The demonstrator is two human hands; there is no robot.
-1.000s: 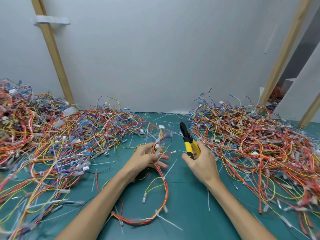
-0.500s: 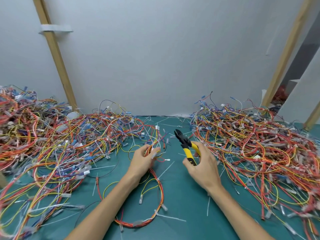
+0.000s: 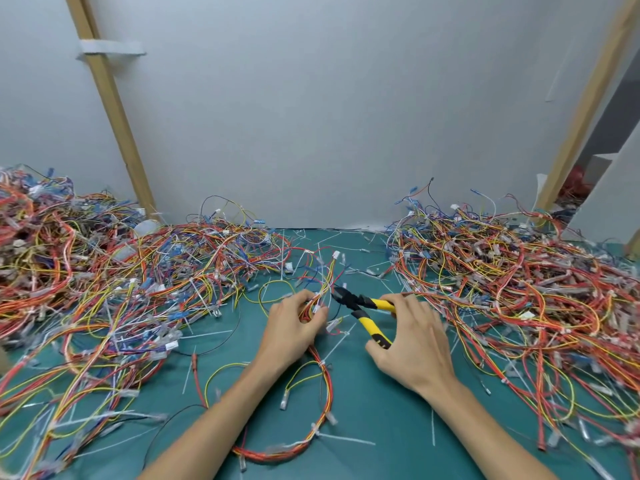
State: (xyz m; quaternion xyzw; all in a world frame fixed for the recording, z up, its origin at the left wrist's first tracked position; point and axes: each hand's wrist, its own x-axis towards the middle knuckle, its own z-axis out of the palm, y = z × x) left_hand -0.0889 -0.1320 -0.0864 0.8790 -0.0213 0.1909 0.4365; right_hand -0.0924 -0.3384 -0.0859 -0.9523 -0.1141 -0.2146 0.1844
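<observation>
Here, mid-bench point(image 3: 381, 427), the left hand point(image 3: 294, 327) has its grip pinched on a wire harness point(image 3: 328, 393). The right hand point(image 3: 415, 341) has its grip curled round yellow cutters point(image 3: 360, 302), jaws parted beside the bundle. The blades should probably catch only a cable tie point(image 3: 322, 364), never wire.

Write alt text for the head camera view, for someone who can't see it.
A person's left hand grips a wire harness while the right hand holds yellow-handled cutters beside it, on a green mat between two heaps of tangled wires.
</observation>
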